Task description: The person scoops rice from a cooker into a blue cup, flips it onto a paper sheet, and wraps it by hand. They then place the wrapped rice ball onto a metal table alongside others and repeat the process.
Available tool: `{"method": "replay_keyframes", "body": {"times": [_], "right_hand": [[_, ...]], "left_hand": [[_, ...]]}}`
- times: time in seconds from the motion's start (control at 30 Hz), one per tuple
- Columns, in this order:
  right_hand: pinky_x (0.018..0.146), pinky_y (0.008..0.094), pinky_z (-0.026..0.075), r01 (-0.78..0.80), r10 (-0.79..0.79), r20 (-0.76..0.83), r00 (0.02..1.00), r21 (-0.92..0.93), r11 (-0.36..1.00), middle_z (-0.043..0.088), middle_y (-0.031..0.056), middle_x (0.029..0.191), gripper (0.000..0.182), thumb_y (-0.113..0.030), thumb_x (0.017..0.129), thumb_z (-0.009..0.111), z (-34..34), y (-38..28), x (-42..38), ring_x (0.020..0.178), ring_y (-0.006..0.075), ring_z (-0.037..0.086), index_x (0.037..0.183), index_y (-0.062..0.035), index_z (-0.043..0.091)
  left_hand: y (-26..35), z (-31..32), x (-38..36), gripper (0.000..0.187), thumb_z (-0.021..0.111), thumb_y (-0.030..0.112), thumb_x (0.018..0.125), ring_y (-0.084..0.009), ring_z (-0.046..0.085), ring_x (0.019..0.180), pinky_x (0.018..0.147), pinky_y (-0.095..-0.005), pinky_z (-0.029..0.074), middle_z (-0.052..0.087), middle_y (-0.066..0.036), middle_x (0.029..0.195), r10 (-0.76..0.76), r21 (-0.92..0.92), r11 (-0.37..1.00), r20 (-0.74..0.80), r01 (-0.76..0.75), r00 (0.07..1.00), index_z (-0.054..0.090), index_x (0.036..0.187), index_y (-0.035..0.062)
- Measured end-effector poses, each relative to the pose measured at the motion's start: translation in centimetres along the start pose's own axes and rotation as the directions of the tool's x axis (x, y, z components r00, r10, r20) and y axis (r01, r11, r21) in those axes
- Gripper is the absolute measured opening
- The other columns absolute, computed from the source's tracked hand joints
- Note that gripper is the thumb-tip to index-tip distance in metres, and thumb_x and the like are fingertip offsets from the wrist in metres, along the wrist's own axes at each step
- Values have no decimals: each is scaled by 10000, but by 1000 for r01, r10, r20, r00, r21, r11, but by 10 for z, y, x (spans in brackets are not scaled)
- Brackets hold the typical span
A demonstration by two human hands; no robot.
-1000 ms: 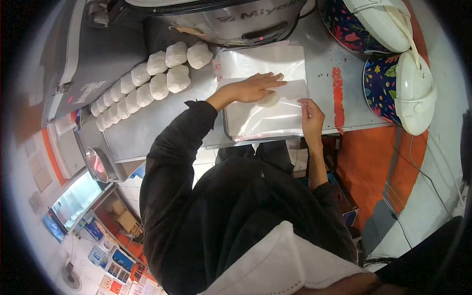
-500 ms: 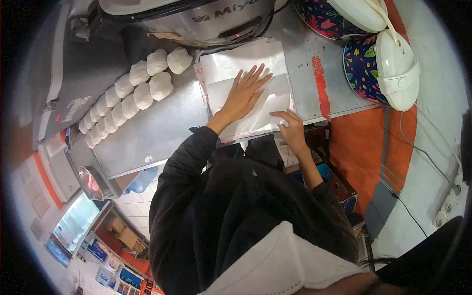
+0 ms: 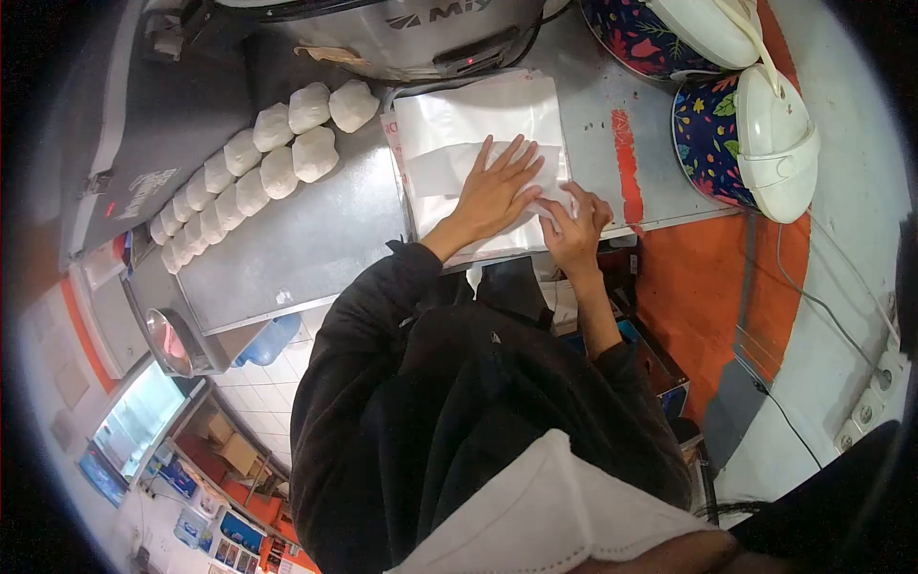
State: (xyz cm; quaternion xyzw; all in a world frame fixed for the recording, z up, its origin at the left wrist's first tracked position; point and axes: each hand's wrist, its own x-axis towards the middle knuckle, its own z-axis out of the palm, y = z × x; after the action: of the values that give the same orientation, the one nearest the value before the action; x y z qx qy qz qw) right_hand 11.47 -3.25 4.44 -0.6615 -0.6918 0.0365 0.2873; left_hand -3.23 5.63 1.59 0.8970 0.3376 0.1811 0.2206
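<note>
A stack of white wrapping paper (image 3: 478, 113) with red print along its edge lies in front of me, and a folded flap crosses the top sheet. My left hand (image 3: 495, 196) rests flat on that flap, fingers spread. At the paper's lower right side, my right hand (image 3: 576, 230) has bent fingers closed at the sheet's edge, close to my left fingertips. The exact pinch is partly hidden. Two rows of white rounded bundles (image 3: 251, 193) line the metal counter to the left of the paper.
A silver cooker (image 3: 411, 43) stands behind the paper. Two flowered pots with white lids (image 3: 765, 153) occupy the counter's right end. A dark panel (image 3: 163, 143) rises behind the bundles. The metal counter (image 3: 296, 249) has its front edge close to my body.
My left hand has slid right and slightly down over the paper. My right hand has come up to the paper's edge, its fingers now more bent. The view has shifted slightly.
</note>
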Motion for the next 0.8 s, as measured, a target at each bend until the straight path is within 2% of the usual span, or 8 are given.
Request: {"method": "replay_keyframes", "body": {"times": [0.17,0.23,0.3,0.33,0.43,0.57,0.63,0.8], "right_hand": [[879,416,341,220,-220,70,973,19,975,588,57,1111,213,-51,666,681,4,8,35,1021,245,519,862,-98,612],[791,408,425,151,-192,116,974,297,943,618,122,956,187,-90,738,651,12,16,45,910,295,582,895,-57,555],[737,414,444,-1,-71,240,968,288,958,617,148,905,165,-110,780,627,13,19,50,866,328,589,897,-41,534],[683,420,462,-157,56,361,931,256,954,615,174,853,159,-130,822,603,13,20,52,822,360,596,899,-25,512],[629,440,452,-199,91,353,931,282,938,605,184,756,159,-166,881,558,14,20,62,727,384,597,887,-27,482],[614,468,459,-268,169,427,888,182,946,599,157,696,149,-167,858,571,20,23,67,668,405,587,899,-69,467],[581,466,453,-295,228,317,920,181,938,593,144,645,149,-181,854,589,29,26,62,628,405,585,888,-82,482],[692,409,443,-162,163,222,961,-23,987,597,103,876,149,-160,813,625,58,23,48,804,311,578,925,-110,540]], "left_hand": [[-9,11,-15,479,356,384,966,-243,274,1359,1134,-451,85,463,-114,1359,76,-71,995,131,-67,989,490,1299,66],[-18,-3,-20,478,366,389,964,-248,297,1345,1129,-438,122,470,-120,1350,74,-186,982,210,-35,975,495,1292,65],[-12,-58,-10,466,455,414,925,-261,374,1274,1087,-431,221,532,-134,1251,-141,-708,611,343,354,929,536,1227,68],[-12,-77,-9,455,573,411,854,-269,455,1168,1039,-433,286,568,-133,1125,-140,-446,862,245,240,959,562,1150,67],[-42,-72,-40,444,651,367,793,-264,482,1130,1042,-415,281,567,-110,1089,-152,3,987,282,158,947,571,1104,61],[-91,-67,-50,374,659,301,791,-282,550,1023,1005,-396,339,601,-105,1005,74,-49,997,265,-63,961,595,1047,36],[-95,-82,-36,304,653,255,794,-296,596,909,938,-392,405,617,-115,823,-184,-532,702,507,474,842,617,977,14],[-82,-47,-39,282,673,239,778,-306,579,732,808,-422,425,573,-146,655,-514,-166,824,184,542,838,609,939,16]]}}
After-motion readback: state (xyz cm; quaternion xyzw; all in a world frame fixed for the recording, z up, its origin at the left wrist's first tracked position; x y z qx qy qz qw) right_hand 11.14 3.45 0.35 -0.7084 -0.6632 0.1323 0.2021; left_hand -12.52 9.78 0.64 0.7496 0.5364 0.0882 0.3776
